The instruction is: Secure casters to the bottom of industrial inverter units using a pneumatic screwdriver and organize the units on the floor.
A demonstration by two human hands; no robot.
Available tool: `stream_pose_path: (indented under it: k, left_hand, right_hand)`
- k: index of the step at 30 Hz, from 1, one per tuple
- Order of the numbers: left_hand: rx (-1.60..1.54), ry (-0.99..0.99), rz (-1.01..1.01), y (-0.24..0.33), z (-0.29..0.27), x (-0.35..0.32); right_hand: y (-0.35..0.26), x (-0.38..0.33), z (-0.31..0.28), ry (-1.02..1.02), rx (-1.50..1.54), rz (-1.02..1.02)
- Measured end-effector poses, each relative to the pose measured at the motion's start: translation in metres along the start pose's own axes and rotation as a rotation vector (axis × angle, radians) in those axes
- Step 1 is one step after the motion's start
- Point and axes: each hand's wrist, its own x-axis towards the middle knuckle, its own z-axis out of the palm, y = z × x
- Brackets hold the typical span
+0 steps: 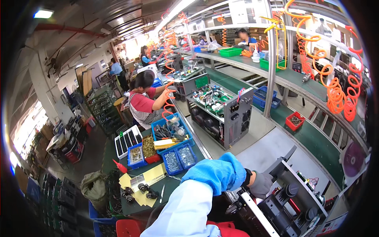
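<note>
My left hand point(261, 185), in a grey glove with a black band at the wrist, reaches right over an open machine housing point(304, 179). Its fingers curl downward at the housing's near edge; whatever they grip is hidden. Inside the housing sit black cylindrical parts point(291, 190), a red part and a circuit board with coloured wires point(312, 182). A dark flat bar point(281, 164) slants up beside the hand. Blue cuff and pale sleeve cover my left arm. My right hand is out of view.
Blue bins of small hardware point(172, 162), a bin of tools point(170, 132) and yellow sheets point(152, 173) with black casters stand left on the bench. Another open machine point(221, 114) stands ahead. A co-worker point(146, 94) sits beyond the bins. Orange coiled hoses point(335, 94) hang right.
</note>
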Motion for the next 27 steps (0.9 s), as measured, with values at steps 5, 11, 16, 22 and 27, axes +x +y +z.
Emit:
stream_pose_path:
  k: [5, 11, 16, 22, 27]
  left_hand:
    - [-0.012, -0.006, -0.010, -0.001, -0.006, 0.004]
    - [-0.140, 0.197, -0.034, 0.012, -0.030, -0.002]
    - [-0.148, -0.099, 0.043, 0.010, -0.042, -0.004]
    - [-0.091, -0.222, 0.007, 0.016, -0.050, 0.018]
    - [-0.198, -0.183, 0.030, 0.026, -0.063, 0.017]
  right_hand:
    - [-0.008, 0.026, -0.016, -0.179, -0.088, -0.033]
    - [0.012, 0.012, 0.010, -0.044, 0.033, -0.084]
    - [0.021, -0.019, 0.031, 0.184, -0.040, 0.109]
    - [0.024, -0.027, 0.022, 0.182, 0.026, 0.167]
    - [0.051, -0.037, 0.015, 0.561, -0.015, 0.227]
